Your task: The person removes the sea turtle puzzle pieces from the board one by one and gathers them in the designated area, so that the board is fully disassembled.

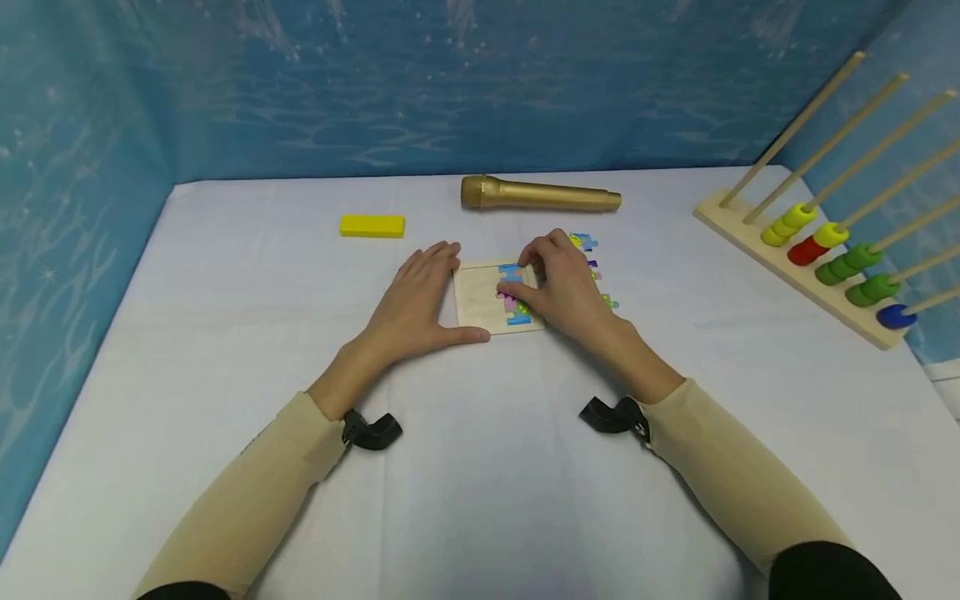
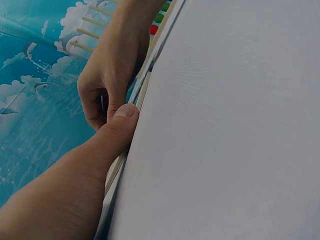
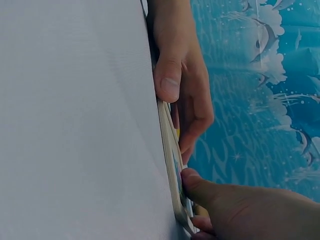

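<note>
A small square wooden puzzle board [image 1: 477, 300] lies on the white table with several colourful jigsaw pieces [image 1: 517, 317] along its right side. My left hand [image 1: 420, 304] holds the board at its left, thumb along the front edge and fingers reaching to the far left corner. Over the right side bends my right hand [image 1: 566, 287], thumb and fingers curled at a puzzle piece mostly hidden beneath them. In the right wrist view the right thumb [image 3: 197, 184] rests against the board's face. The left wrist view shows the left thumb [image 2: 122, 117] at the board's edge.
Loose puzzle pieces [image 1: 584, 242] lie just right of the board, partly behind my right hand. A yellow block [image 1: 372, 226] and a gold toy microphone [image 1: 540, 195] lie farther back. At the right stands a wooden bead rack [image 1: 795, 262] with tall pegs and coloured beads.
</note>
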### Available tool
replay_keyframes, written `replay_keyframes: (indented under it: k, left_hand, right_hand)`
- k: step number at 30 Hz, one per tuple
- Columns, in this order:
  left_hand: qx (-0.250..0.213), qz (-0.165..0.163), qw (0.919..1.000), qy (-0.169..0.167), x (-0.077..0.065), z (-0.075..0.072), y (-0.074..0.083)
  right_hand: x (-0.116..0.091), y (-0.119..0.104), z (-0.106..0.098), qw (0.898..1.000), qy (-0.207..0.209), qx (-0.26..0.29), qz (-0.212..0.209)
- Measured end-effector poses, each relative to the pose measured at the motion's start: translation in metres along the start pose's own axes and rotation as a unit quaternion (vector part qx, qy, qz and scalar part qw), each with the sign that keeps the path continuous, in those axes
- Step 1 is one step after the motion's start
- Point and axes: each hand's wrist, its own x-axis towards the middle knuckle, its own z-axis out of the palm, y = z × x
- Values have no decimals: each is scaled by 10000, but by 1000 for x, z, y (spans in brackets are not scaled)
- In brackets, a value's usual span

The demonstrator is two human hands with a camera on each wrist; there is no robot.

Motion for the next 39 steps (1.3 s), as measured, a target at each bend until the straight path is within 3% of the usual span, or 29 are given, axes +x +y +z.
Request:
replay_keyframes:
  k: [13, 27, 33, 39]
  left_hand:
    - [-13, 40, 10000, -1, 0, -3, -1]
    - [-51, 12, 10000, -11, 1, -1, 0]
    - [-54, 20, 10000, -1, 1, -1, 0]
    - [-57, 32, 10000, 7, 1, -1, -1]
  right_hand:
    - [0, -2, 9, 9982, 519, 204, 200]
    - [1, -8, 8, 9955, 390, 331, 799]
    - [0, -7, 9, 9959, 467, 538, 555]
    - [2, -4, 11, 9973, 585, 415, 164]
